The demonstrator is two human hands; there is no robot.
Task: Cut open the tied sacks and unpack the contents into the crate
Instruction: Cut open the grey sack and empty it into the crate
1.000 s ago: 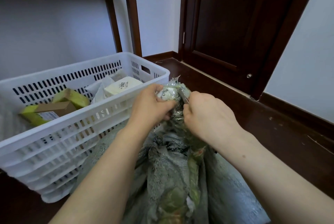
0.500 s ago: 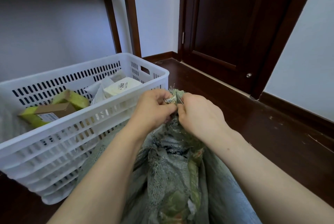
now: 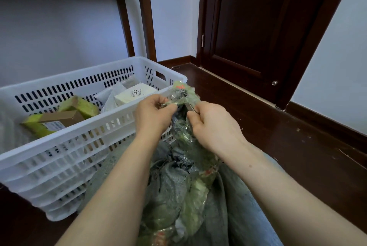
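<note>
A grey-green woven sack stands between my forearms, its bunched neck wrapped in clear tape and raised at the crate's near right corner. My left hand pinches a strip of the tape at the neck. My right hand grips a small metal blade held against the neck. The white slotted crate sits to the left, holding a white box, white pouches and green-and-brown cartons.
Dark wooden floor spreads to the right. A dark wooden door stands at the back right. Two wooden furniture legs rise behind the crate by the pale wall. Blue fabric lies under my right forearm.
My hands have drawn slightly apart at the sack's neck, and the taped top stands up higher between them with a strip stretched toward my left hand.
</note>
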